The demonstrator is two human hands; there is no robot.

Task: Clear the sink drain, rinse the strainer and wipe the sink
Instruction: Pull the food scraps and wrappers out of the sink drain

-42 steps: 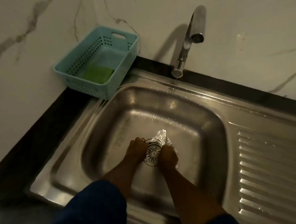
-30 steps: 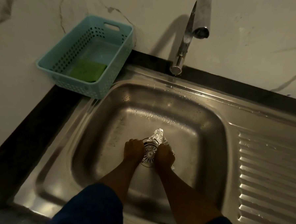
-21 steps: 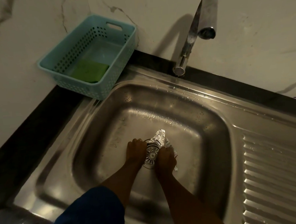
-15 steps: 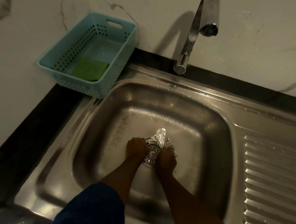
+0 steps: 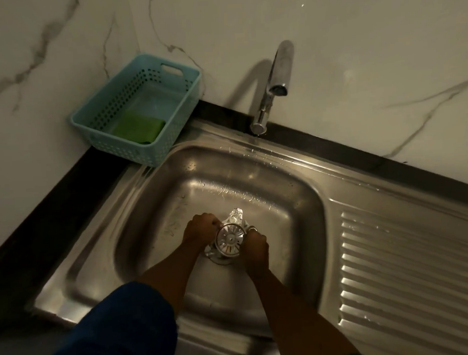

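Left hand (image 5: pixel 200 232) and right hand (image 5: pixel 254 248): we see fingers curled on opposite rims of round metal strainer (image 5: pixel 230 240), held low over basin floor of steel sink (image 5: pixel 148 222). Can't tell if it's clear of drain. Crumpled foil (image 5: pixel 235 214) just behind strainer. Faucet (image 5: pixel 274 85) at back rim. Teal basket (image 5: pixel 144 152) on dark surface (image 5: pixel 53 214) at back-left, green sponge (image 5: pixel 138 126) inside.

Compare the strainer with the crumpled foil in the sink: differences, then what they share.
The strainer is a round disc with radial slots; the foil is a crumpled, irregular wad. The left hand and right hand grip the strainer; the foil pokes out behind it, partly hidden. Both are shiny silver, down in the sink.
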